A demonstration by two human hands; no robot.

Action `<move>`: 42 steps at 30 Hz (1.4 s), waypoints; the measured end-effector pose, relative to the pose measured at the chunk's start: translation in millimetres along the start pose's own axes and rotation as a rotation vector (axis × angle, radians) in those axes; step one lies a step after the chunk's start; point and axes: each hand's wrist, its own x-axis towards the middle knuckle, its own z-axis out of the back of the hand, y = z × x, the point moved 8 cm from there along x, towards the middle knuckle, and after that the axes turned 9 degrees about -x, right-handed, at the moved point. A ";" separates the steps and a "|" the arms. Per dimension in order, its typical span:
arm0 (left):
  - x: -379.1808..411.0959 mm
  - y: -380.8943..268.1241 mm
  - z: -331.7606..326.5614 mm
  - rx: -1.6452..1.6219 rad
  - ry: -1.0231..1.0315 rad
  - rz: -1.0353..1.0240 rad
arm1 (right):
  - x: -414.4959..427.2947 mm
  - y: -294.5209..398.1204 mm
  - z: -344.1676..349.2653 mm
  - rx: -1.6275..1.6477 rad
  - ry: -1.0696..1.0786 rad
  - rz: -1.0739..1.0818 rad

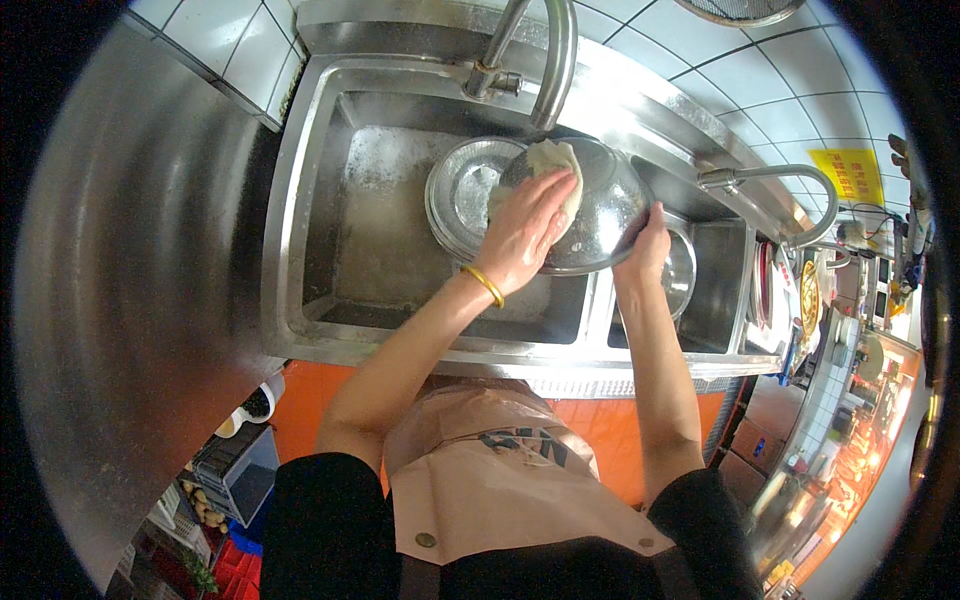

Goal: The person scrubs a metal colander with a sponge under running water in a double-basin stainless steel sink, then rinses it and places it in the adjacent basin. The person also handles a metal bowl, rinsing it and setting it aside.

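A stainless steel bowl (611, 187) is tilted over the sink divider, its rounded outside facing up. My right hand (646, 246) grips its rim on the right side. With fingers spread flat, my left hand (525, 229) presses a pale, wet-looking cloth (555, 155) against the bowl's outer surface. Beneath and to the left, a stack of metal bowls or basins (466, 191) sits in the left sink basin (375, 255), which has cloudy water and some foam. Another metal bowl (681, 274) is in the right sink basin (712, 292), partly hidden by my right hand and forearm.
A curved metal faucet (555, 75) hangs close above the held bowl. A second faucet (821, 184) arches at the right. Several plates (763, 292) stand beyond the right basin. A tall metal panel (150, 262) borders the left side; a grey crate (251, 476) stands below.
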 end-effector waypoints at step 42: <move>-242.6 332.4 104.2 0.124 0.208 1.154 | 116.4 -129.5 -42.9 -1.519 0.640 -0.120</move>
